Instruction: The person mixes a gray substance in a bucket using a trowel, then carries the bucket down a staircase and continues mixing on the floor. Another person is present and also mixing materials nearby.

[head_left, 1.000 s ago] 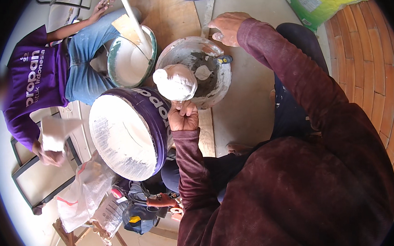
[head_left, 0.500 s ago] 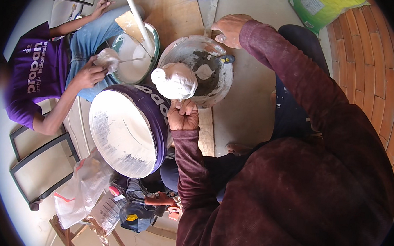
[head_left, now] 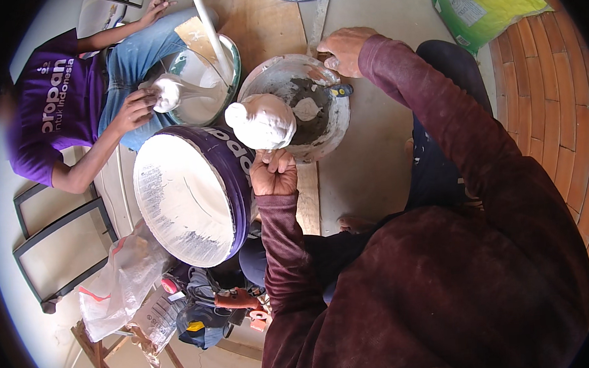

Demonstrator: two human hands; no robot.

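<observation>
My left hand (head_left: 274, 175) is closed on the bottom of a white, paste-coated scoop or cup (head_left: 262, 122), held at the near rim of a grey mixing bowl (head_left: 271, 77) with paste inside. My right hand (head_left: 343, 49) grips the bowl's far rim. A large purple bucket (head_left: 232, 164) with a white inside lies tilted just left of my left hand.
Another person in a purple shirt (head_left: 43, 105) sits at the left, holding a white lump (head_left: 167, 92) over a second bowl of white paste (head_left: 202, 105) with a white stick (head_left: 207, 24) in it. A yellow-green bag (head_left: 492, 0), plastic bags (head_left: 122, 289) and frames (head_left: 55, 232) lie around.
The other person's hand came up from the floor to the second bowl and now holds a white lump over it. My own hands have barely moved.
</observation>
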